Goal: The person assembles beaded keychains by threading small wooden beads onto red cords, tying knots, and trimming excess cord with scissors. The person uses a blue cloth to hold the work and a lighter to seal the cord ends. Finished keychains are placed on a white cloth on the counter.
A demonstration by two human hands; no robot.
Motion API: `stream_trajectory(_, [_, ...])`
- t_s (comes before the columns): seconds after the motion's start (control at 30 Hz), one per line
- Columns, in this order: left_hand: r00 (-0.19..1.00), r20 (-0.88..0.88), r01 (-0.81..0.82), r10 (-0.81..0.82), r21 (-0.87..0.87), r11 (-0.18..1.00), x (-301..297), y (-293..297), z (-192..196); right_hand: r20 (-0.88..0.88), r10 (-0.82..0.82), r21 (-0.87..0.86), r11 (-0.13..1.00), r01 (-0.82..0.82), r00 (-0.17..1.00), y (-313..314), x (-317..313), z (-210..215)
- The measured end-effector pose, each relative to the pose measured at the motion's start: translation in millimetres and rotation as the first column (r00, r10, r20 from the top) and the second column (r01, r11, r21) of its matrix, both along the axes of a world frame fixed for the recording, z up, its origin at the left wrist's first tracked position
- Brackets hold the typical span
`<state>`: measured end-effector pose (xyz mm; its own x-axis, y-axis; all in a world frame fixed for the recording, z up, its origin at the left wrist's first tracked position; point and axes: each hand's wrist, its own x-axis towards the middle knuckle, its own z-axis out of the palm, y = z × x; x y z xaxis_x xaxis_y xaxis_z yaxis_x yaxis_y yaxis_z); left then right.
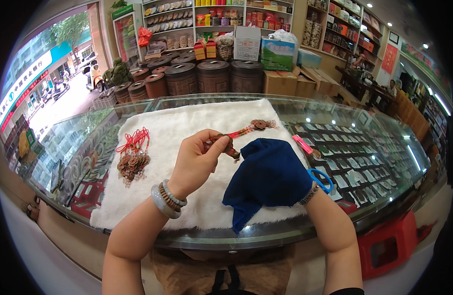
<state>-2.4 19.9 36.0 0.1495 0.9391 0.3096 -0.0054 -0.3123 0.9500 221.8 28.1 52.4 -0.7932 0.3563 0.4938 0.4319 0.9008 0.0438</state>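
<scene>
At frame centre, your left hand (199, 160) pinches a coin charm (229, 144) just left of the blue cloth (268, 174) covering your right hand, its grip impossible to tell.

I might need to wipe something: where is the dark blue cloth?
In the head view, the dark blue cloth is right of centre over the white furry mat, draped at the end of the right forearm and right of the left hand.

Glass-top table (202, 240) w/ white plush cloth (172, 120), mid-frame. On cloth: red-corded coin charms (133, 166), L of ctr; coin pendant (260, 125), upper ctr-R. Cloth's R edge: pink item (302, 144), blue ring (323, 173) (prob. resting there).
</scene>
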Motion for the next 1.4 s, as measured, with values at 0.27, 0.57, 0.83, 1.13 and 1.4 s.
stream_trajectory(0.27, [0.998,0.046,0.052,-0.046,-0.134,0.990,5,-9,1,-0.148,-0.062,0.106,0.991,0.078,0.987,2,-7,-23])
stream_trajectory(0.57, [0.973,0.200,0.176,-0.113,-0.334,0.926,2,-5,3,-0.355,-0.116,-0.191,0.980,0.050,0.927,-1,-2,-28])
stream_trajectory(0.83, [0.957,0.208,0.247,-0.201,-0.227,0.942,-1,1,-4,-0.259,-0.204,-0.168,0.972,0.164,0.944,-3,-6,-27])
stream_trajectory(1.13, [0.984,-0.114,0.143,-0.139,0.033,0.989,6,-7,-12,-0.365,-0.122,-0.153,0.986,0.070,0.923,2,-1,-31])
stream_trajectory(1.4, [0.989,-0.147,0.057,-0.027,0.201,0.978,7,-4,-14,-0.626,-0.267,-0.567,0.801,-0.192,0.733,-1,-6,-36])
